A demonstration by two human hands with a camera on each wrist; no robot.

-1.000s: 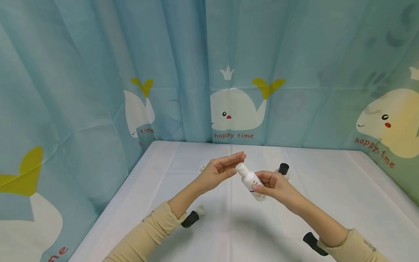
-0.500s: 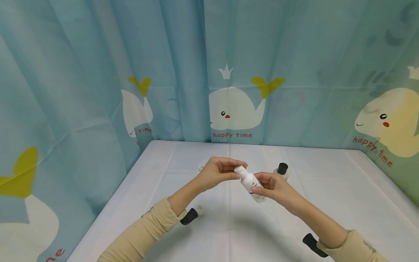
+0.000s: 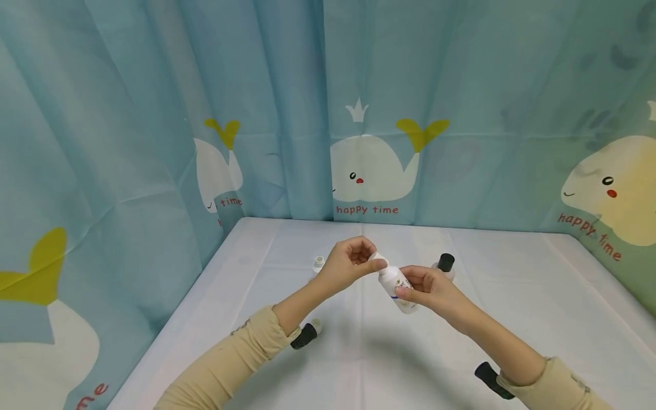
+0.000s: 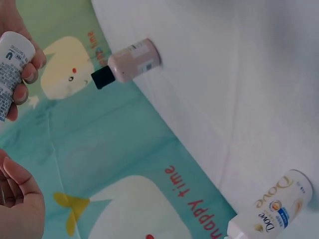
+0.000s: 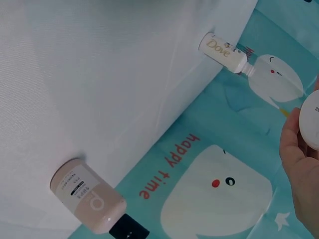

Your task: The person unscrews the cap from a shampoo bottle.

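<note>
Above the worktop's (image 3: 512, 296) middle, my right hand (image 3: 427, 287) gripped the white bottle (image 3: 396, 283); left fingers (image 3: 366, 263) pinched its cap (image 3: 378, 261) — best twisted squarely, bottle steady.

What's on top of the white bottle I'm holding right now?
The left hand covers the top of the white bottle; its fingers curl round the white cap, only an edge of which shows. The right hand grips the body. Whether the cap is seated or loose is hidden.

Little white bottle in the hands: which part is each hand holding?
The right hand grips the white bottle round its body; the left hand pinches its white cap at the top.
</note>
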